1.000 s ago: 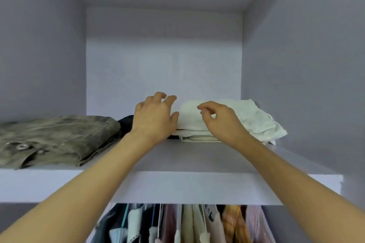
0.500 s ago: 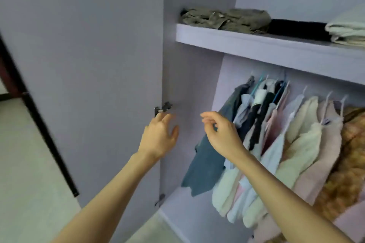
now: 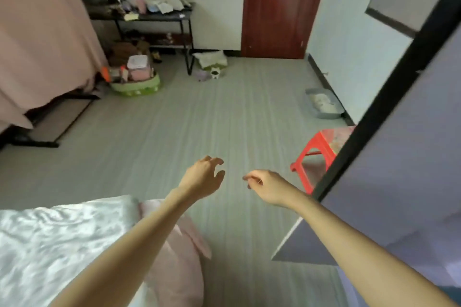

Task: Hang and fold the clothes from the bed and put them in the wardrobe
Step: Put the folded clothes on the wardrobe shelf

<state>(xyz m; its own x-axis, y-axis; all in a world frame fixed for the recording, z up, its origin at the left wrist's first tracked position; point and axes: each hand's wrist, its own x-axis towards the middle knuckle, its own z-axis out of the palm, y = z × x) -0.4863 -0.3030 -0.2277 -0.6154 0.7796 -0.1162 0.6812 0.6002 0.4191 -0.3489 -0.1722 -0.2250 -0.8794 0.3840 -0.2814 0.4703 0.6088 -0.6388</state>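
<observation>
Both empty — our left hand [image 3: 203, 178] and right hand [image 3: 268, 188] hang loosely curled over the floor, bed [image 3: 50, 239] at 7 o'clock, probably free for the next garment.

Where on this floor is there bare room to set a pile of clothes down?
The widest bare stretch of floor runs between the bed, the red stool and the brown door. Both hands, left and right, hang over it holding nothing. It is crowded by the green basket under the black table, and by the grey tray along the wall.
</observation>
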